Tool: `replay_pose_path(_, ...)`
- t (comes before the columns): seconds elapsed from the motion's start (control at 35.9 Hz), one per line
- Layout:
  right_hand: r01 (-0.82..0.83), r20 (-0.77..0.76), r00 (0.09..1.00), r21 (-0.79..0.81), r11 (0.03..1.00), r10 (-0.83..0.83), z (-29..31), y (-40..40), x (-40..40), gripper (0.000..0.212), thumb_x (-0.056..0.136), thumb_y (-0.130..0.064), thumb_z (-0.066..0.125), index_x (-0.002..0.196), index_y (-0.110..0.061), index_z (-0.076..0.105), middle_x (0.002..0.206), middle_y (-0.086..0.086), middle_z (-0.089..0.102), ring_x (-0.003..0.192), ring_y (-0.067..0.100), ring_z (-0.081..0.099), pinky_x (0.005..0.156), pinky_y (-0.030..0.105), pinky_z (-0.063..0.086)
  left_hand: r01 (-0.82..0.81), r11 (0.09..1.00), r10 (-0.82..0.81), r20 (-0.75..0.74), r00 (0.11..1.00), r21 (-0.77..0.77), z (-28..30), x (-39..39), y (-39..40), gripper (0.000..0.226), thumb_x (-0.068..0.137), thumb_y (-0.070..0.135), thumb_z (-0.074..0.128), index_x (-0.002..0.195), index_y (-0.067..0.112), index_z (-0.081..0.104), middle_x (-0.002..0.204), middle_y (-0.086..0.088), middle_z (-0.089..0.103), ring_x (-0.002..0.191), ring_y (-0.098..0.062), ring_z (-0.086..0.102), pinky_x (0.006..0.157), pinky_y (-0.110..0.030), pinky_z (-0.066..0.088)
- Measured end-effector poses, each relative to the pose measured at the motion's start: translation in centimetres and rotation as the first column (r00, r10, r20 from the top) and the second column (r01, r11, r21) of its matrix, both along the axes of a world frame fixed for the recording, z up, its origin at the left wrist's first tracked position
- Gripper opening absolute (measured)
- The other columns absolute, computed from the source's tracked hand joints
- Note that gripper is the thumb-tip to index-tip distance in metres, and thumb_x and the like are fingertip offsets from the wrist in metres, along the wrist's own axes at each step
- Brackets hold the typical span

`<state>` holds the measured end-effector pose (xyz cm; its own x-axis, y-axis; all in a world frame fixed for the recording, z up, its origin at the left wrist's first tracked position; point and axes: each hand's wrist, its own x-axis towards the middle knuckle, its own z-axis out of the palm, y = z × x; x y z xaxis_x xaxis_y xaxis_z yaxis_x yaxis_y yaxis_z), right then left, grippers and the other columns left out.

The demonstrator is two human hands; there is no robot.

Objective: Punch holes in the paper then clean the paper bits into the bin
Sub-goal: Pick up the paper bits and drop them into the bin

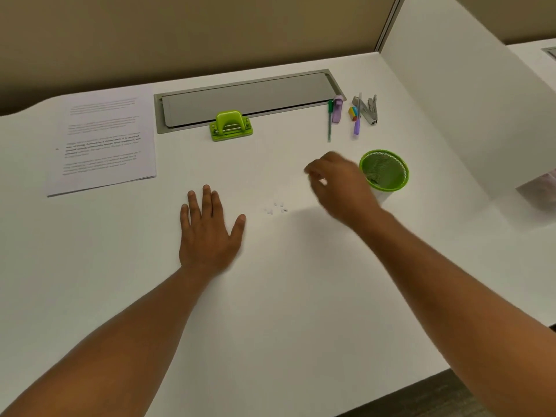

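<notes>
Several small white paper bits [276, 208] lie scattered on the white desk [270, 296] between my hands. My left hand [209, 230] rests flat on the desk, fingers spread, just left of the bits. My right hand [337, 185] is blurred and hovers above the desk just left of the green mesh bin [384, 170]. Its fingers are curled together, and something small and white shows at the fingertips, apparently pinched paper bits. The green hole punch [231, 127] stands at the back of the desk. A stack of printed paper [103, 139] lies at the far left.
A grey cable tray cover [243, 97] is set into the desk behind the punch. A green pen [330, 121], a purple marker [338, 109], an eraser, a purple pen [357, 121] and a stapler [369, 111] lie at the back right. A white partition [466, 100] walls the right side.
</notes>
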<state>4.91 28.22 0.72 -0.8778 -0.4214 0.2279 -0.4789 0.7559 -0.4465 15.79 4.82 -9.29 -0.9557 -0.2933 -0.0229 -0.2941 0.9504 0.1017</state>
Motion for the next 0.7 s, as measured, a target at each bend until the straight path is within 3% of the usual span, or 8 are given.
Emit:
replay_pose_path(0.19, -0.271, 0.060, 0.963, 0.212, 0.939, 0.264, -4.4, -5.1, 0.6, 0.033, 0.090, 0.000, 0.050, 0.118, -0.006, 0.066, 0.116, 0.012, 0.064, 0.105, 0.033, 0.056, 0.082, 0.043, 0.052, 0.021, 1.000, -0.020, -0.018, 1.000, 0.005, 0.0, -0.4, 1.4, 0.083, 0.096, 0.066, 0.014, 0.157, 0.009, 0.013, 0.166, -0.008, 0.004, 0.153, -0.031, -0.002, 0.124, -0.048, 0.005)
replay_pose_path(0.31, -0.408, 0.059, 0.909, 0.336, 0.849, 0.413, -5.1, -7.2, 0.0, 0.038, 0.093, 0.000, 0.046, 0.130, 0.001, 0.056, 0.135, 0.017, 0.055, 0.130, 0.035, 0.045, 0.102, 0.042, 0.043, 0.016, 1.000, -0.017, -0.015, 1.000, -0.009, -0.3, -0.5, 1.0, 0.084, 0.096, 0.066, 0.013, 0.157, 0.009, 0.015, 0.166, -0.008, 0.005, 0.153, -0.031, -0.001, 0.124, -0.047, 0.005)
replay_pose_path(0.45, -0.451, 0.124, 0.891, 0.364, 0.815, 0.438, -6.2, -4.4, 0.5, 0.049, 0.097, -0.002, 0.041, 0.146, -0.003, 0.037, 0.154, 0.010, 0.035, 0.143, 0.028, 0.032, 0.113, 0.041, 0.035, 0.017, 1.000, -0.017, -0.017, 1.000, -0.002, -0.2, -0.4, 1.0, 0.083, 0.096, 0.065, 0.013, 0.156, 0.008, 0.015, 0.166, -0.009, 0.006, 0.153, -0.032, -0.001, 0.124, -0.048, 0.006)
replay_pose_path(0.56, -0.421, 0.106, 0.906, 0.316, 0.851, 0.409, -6.9, -1.2, 1.8, 0.048, 0.093, 0.001, 0.046, 0.140, -0.005, 0.047, 0.148, 0.010, 0.046, 0.136, 0.029, 0.042, 0.107, 0.040, 0.042, 0.016, 1.000, -0.016, -0.012, 1.000, 0.006, -0.3, -0.4, 1.1, 0.083, 0.096, 0.065, 0.013, 0.157, 0.008, 0.014, 0.166, -0.008, 0.004, 0.153, -0.032, -0.002, 0.124, -0.048, 0.006)
replay_pose_path(0.64, -0.232, -0.005, 0.971, 0.212, 0.949, 0.238, -6.8, -0.4, 1.5, 0.042, 0.086, 0.007, 0.053, 0.126, -0.001, 0.061, 0.122, 0.016, 0.062, 0.109, 0.037, 0.058, 0.088, 0.040, 0.052, 0.015, 1.000, -0.015, -0.014, 1.000, -0.003, -0.3, -0.3, 1.0, 0.083, 0.097, 0.065, 0.014, 0.157, 0.008, 0.014, 0.166, -0.008, 0.004, 0.153, -0.032, -0.001, 0.124, -0.048, 0.006)
replay_pose_path(0.7, -0.067, -0.007, 0.998, 0.170, 0.983, 0.069, -6.5, -0.4, 1.0, 0.039, 0.085, 0.008, 0.052, 0.121, 0.000, 0.064, 0.109, 0.017, 0.061, 0.098, 0.037, 0.056, 0.078, 0.038, 0.052, 0.016, 1.000, -0.016, -0.014, 1.000, 0.001, -0.3, -0.3, 1.0, 0.083, 0.097, 0.065, 0.014, 0.157, 0.008, 0.014, 0.166, -0.008, 0.004, 0.153, -0.032, -0.002, 0.124, -0.048, 0.006)
